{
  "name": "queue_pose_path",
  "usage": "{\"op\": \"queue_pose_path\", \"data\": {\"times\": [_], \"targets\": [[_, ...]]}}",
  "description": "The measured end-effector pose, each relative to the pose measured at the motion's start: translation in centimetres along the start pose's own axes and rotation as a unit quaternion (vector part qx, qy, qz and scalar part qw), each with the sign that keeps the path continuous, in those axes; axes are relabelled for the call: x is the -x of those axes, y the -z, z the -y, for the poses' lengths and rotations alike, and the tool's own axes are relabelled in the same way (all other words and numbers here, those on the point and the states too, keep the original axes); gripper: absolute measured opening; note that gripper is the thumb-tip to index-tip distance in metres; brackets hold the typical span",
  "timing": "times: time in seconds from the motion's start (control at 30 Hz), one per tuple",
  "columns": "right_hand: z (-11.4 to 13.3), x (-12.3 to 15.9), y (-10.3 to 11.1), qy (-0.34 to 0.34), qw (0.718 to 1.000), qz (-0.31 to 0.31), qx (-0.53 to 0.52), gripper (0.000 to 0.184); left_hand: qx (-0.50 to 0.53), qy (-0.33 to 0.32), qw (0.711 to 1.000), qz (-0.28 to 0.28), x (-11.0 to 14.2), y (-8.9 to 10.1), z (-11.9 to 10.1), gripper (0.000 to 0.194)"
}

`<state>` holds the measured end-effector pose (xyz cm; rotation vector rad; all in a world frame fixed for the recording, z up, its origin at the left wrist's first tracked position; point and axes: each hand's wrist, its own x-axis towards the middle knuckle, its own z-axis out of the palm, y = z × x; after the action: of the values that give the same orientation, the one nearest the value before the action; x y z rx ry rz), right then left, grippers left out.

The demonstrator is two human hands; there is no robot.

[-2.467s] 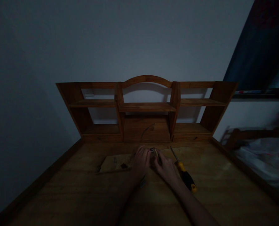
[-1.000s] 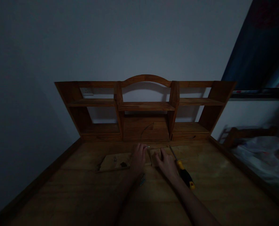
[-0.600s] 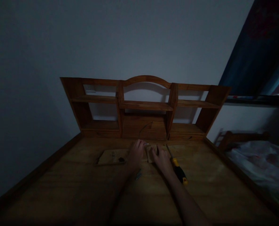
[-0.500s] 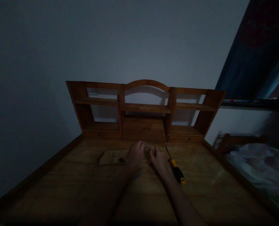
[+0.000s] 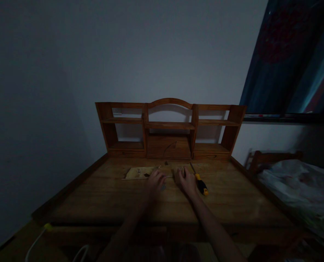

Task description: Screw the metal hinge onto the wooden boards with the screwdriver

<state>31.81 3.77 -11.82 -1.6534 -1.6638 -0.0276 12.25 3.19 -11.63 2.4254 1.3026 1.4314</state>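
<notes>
My left hand (image 5: 155, 181) is closed in a pinch above the desktop, beside the right end of a pale, flat wooden piece (image 5: 137, 173) with a dark spot. What its fingertips hold is too dark and small to name. My right hand (image 5: 187, 182) curls over a tan wooden piece (image 5: 176, 174), fingers wrapped on its top. Just right of that hand lies a screwdriver (image 5: 201, 185) with a yellow and black handle, its shaft pointing away from me. Small metal pins or screws (image 5: 163, 187) lie by my left hand, partly hidden.
A wooden shelf unit (image 5: 169, 126) stands along the desk's back edge against the wall. On the right, plastic-covered things (image 5: 295, 182) sit beside the desk. A white cable (image 5: 35, 242) hangs at the lower left. The wooden desktop (image 5: 102, 203) is dimly lit.
The view has shifted back, so the desk's front edge now shows. My left hand has come away from the wooden pieces toward me, its fingers pinched. My right hand stays on the tan piece.
</notes>
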Motion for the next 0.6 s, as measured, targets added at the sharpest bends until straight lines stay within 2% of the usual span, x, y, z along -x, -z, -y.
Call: {"op": "queue_pose_path", "data": {"times": [0.1,0.2,0.37,0.6], "targets": [[-0.3,0.3,-0.3,0.008,1.000,-0.005,-0.006,0.047,-0.015,0.007,0.999,0.049,2.3,0.2,1.1,0.018],[-0.5,0.3,-0.6,0.015,1.000,-0.005,-0.010,0.047,-0.019,0.010,0.997,0.070,3.6,0.4,1.7,0.018],[-1.0,0.2,-1.1,0.012,1.000,-0.007,-0.008,0.046,-0.021,0.004,0.995,0.092,4.1,0.4,1.3,0.017],[-1.0,0.2,-1.1,0.013,1.000,-0.003,-0.005,0.046,-0.086,-0.013,0.989,0.124,4.4,0.0,1.1,0.021]]}}
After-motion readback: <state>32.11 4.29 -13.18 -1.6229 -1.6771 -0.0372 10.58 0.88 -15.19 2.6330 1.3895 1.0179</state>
